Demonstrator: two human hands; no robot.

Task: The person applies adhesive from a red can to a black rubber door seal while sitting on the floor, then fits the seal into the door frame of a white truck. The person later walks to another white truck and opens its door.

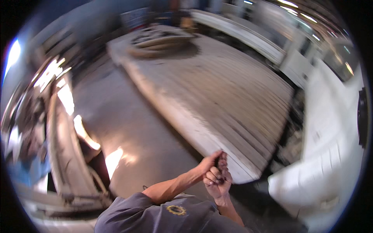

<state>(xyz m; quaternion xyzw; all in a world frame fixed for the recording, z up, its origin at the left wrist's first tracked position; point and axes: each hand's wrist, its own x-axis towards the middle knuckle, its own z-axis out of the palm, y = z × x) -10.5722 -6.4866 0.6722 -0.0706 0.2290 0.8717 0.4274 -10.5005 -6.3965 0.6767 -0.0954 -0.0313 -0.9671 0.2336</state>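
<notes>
My left hand (211, 161) and my right hand (217, 182) meet in front of my chest, close to the near end of a long pale flatbed (241, 167) with a ribbed top. The left hand is closed, its fingertips pressed together against a small dark spot above the right hand. Curled fingers show on the right hand, just below. Whatever lies between the two hands is too small and blurred to make out. Whether either hand touches the flatbed's edge, I cannot tell.
A coiled pile of hose or cable (159, 42) lies on the flatbed's far end. White vehicle bodywork (330, 128) stands to the right. At the left are a worn beam (68, 155) and cluttered metal parts (29, 108). Grey floor (128, 112) runs between.
</notes>
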